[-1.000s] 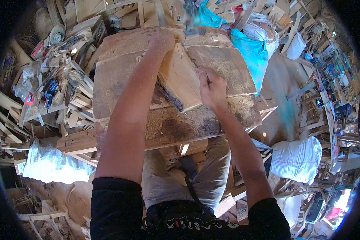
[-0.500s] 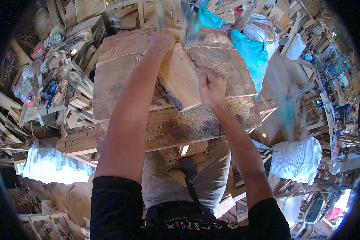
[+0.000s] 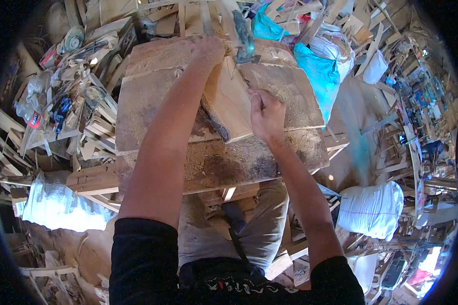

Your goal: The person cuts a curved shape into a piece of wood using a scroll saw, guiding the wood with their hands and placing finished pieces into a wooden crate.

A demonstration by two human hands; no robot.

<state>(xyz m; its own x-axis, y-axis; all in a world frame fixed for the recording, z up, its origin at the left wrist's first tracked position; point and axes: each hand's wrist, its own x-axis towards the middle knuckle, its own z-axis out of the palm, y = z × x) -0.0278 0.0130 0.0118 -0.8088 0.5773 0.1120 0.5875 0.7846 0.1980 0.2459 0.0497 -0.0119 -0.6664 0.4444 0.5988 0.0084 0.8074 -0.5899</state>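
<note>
A rough wooden table (image 3: 152, 109), dusted with sawdust along its near edge, carries a pale wooden board (image 3: 232, 101) lying tilted near its middle. The left hand (image 3: 207, 49) rests on the board's far end by the table's far edge, its fingers hidden, so I cannot tell their grip. The right hand (image 3: 266, 115) presses the board's right edge, fingers curled around a thin pencil (image 3: 260, 103).

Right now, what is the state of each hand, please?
Left hand: rests on the far end of the pale board; grip cannot be told.
Right hand: closed on a thin tool, its tip on the board.
</note>
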